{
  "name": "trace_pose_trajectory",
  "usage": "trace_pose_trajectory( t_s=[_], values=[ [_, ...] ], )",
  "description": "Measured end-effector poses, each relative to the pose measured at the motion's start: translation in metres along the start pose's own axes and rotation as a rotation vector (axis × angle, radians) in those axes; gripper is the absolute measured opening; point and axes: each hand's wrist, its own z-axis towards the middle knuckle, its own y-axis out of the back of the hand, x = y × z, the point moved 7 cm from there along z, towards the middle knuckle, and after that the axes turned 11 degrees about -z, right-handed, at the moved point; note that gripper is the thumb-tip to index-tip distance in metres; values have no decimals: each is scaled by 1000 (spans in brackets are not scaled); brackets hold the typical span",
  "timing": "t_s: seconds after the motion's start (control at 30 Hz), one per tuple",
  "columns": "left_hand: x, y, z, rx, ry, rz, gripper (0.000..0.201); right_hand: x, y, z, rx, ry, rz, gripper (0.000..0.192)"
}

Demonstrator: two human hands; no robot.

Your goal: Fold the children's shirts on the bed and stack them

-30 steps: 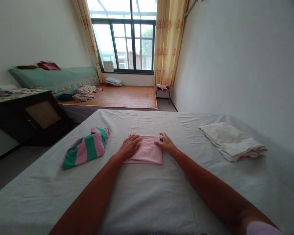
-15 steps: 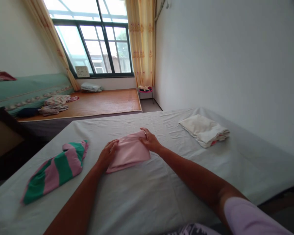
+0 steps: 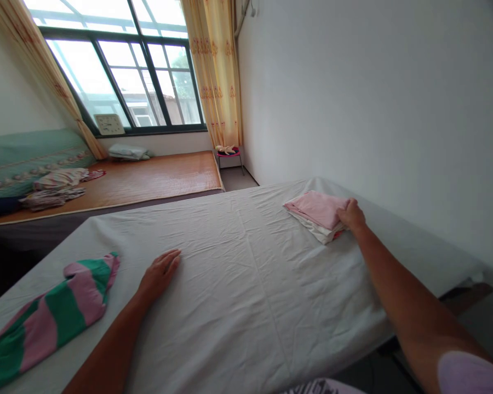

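**Pink cloth on the folded stack, right hand at its edge**

The right hand (image 3: 352, 214) reaches far across the bed, its fingers curled over the near corner of a folded pink cloth (image 3: 318, 208). Whether they pinch the fabric or merely rest on it cannot be told, since the fingertips are hidden behind the knuckles. The cloth is soft, flat and roughly rectangular, lying squarely on top of a folded white cloth (image 3: 317, 232), of which only a thin pale edge shows beneath; a sliver of red peeps out at the stack's near corner.

The left hand (image 3: 159, 273) lies well apart from the stack, palm down and fingers spread flat on the sheet (image 3: 246, 284), holding nothing. The sheet is pale grey-white, matte and lightly creased, with a fold line running down its middle.

Near the left forearm lies a limp striped cloth (image 3: 49, 312) in broad green and pink bands, crumpled at one end and cut off by the frame's lower left corner.

Beyond the bed stand a woven wooden-toned platform (image 3: 148, 178), a small heap of clothes (image 3: 55, 183) too distant to make out, and a yellow patterned curtain (image 3: 217, 71).
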Motion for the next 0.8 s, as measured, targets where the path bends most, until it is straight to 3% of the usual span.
trace_pose_trajectory(
  t_s=[0.07, 0.13, 0.23, 0.33, 0.4, 0.47, 0.53, 0.63, 0.73, 0.8],
  values=[
    [0, -2, 0, 18, -22, 33, 49, -11, 3, -11, -72, 29, -113, 61],
    [-1, -4, 0, 29, -45, 69, 47, 5, 3, -23, -116, 206, -178, 57],
    [-4, -8, -3, 40, -65, 125, 46, 41, -18, -38, 42, 489, -259, 47],
    [-11, -10, -10, 44, -70, 154, 43, 63, -44, -45, 256, 512, -377, 41],
    [-18, -9, -14, 52, -63, 152, 40, 87, -53, -49, 304, 516, -392, 39],
    [-24, -1, -15, 45, -24, 166, 36, 130, -53, -62, 266, 623, -301, 39],
    [-28, 17, -15, -26, 20, 228, 33, 180, -47, -88, 223, 782, -153, 38],
    [-26, 62, -23, -215, 105, 406, 34, 240, -41, -139, 265, 949, 15, 33],
    [-5, 109, -44, -375, 290, 579, 40, 268, -45, -180, 310, 1029, 93, 31],
    [20, 132, -61, -403, 466, 606, 45, 271, -51, -194, 320, 1042, 121, 32]
  ],
)
